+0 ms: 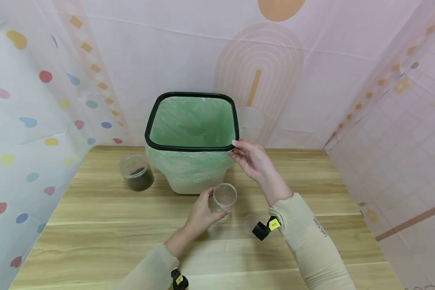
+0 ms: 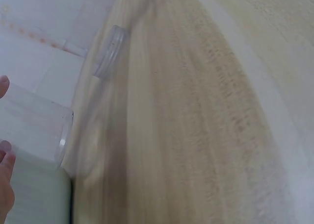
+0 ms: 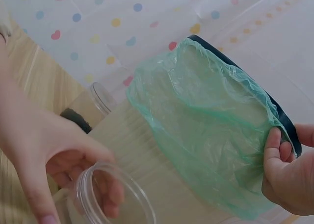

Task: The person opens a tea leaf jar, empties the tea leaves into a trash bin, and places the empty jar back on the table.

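Note:
My left hand [image 1: 204,214] grips a clear plastic jar [image 1: 225,196] by its side, its round mouth facing up, in front of the trash can. Nothing shows inside it. At the front right corner of the can, my right hand [image 1: 253,159] pinches the black rim [image 1: 192,149]. A green trash bag [image 1: 193,121] lines the trash can [image 1: 199,183], and its edge hangs down outside below the rim. The right wrist view shows the right fingers [image 3: 273,145] at the rim and bag edge, and the jar [image 3: 93,194] in the left hand [image 3: 73,155].
Left of the can stands another clear jar [image 1: 135,173], part filled with dark material. A clear round lid [image 1: 251,224] lies on the wooden table [image 1: 130,241] near my right wrist. Patterned cloth [image 1: 159,48] hangs behind and at both sides.

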Demonstrator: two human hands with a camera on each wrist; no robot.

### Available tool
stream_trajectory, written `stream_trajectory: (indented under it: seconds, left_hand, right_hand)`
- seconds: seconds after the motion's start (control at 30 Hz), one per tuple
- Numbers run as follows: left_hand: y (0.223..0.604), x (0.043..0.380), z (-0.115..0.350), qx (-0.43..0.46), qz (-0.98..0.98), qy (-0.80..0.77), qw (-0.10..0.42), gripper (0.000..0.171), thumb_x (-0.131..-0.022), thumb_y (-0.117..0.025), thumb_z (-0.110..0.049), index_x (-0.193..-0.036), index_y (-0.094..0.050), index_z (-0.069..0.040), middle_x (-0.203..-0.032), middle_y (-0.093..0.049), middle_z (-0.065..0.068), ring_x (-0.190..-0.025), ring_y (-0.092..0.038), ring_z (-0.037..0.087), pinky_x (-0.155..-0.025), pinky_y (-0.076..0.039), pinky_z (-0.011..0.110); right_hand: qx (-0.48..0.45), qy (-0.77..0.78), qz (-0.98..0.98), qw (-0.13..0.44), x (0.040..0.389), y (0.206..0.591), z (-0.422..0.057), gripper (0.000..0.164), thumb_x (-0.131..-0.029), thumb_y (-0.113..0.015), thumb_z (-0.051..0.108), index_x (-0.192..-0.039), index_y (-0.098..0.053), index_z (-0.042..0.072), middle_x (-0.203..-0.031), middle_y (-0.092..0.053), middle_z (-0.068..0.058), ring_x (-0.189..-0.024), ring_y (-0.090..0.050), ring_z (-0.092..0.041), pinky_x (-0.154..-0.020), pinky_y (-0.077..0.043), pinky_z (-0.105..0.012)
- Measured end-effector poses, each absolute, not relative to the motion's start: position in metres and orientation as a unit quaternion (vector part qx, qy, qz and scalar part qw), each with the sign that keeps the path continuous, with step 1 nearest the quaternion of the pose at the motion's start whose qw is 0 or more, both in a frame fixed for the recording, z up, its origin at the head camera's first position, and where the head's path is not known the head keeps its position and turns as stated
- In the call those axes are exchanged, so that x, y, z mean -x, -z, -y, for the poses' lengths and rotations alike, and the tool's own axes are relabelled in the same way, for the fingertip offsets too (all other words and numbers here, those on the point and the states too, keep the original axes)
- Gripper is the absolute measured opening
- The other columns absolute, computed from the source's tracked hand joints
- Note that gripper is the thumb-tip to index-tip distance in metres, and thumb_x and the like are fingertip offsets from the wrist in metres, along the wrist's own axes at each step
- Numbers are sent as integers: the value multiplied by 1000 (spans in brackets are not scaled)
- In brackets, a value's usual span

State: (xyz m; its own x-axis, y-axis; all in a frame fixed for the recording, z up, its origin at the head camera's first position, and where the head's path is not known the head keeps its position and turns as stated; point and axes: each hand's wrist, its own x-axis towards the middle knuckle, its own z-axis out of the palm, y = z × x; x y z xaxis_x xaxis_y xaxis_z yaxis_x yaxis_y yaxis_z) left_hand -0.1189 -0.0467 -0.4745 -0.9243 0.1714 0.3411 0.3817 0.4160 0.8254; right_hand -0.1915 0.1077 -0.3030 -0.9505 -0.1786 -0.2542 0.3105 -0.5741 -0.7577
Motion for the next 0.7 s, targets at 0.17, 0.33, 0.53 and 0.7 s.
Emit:
stream_trajectory:
  seconds: [0.17, 0.33, 0.53, 0.7]
  left_hand:
    - [482, 121, 46, 161, 834, 518, 98, 75, -66, -85, -21, -125, -44, 3, -118, -53, 25, -110, -52, 38, -91, -44, 52]
    - [486, 121, 44, 157, 836, 519, 88, 75, -67, -85, -21, -125, -44, 4, -119, -53, 26, -111, -52, 38, -92, -44, 51]
    - [490, 120, 44, 153, 845, 505, 81, 76, -67, -84, -23, -126, -43, 5, -120, -53, 25, -112, -52, 36, -92, -44, 49]
    - [495, 119, 43, 139, 843, 515, 65, 77, -68, -84, -23, -127, -43, 4, -122, -52, 24, -114, -51, 36, -93, -43, 50]
  right_hand:
    - [-71, 887, -435, 139, 191, 303, -107, 10, -89, -50, -7, -93, -47, 1, -79, -51, -6, -67, -52, -13, -68, -52, -22]
    - [-67, 889, -432, 138, 191, 304, -105, 10, -89, -50, -8, -90, -48, 2, -77, -51, -6, -65, -52, -13, -66, -52, -22]
    - [-65, 892, -426, 139, 190, 304, -104, 13, -89, -50, -9, -84, -51, 3, -73, -53, -6, -64, -53, -13, -65, -52, -22]
    - [-65, 891, -427, 141, 190, 304, -103, 14, -89, -50, -8, -82, -52, 3, -74, -53, -6, -65, -52, -13, -66, -52, -22]
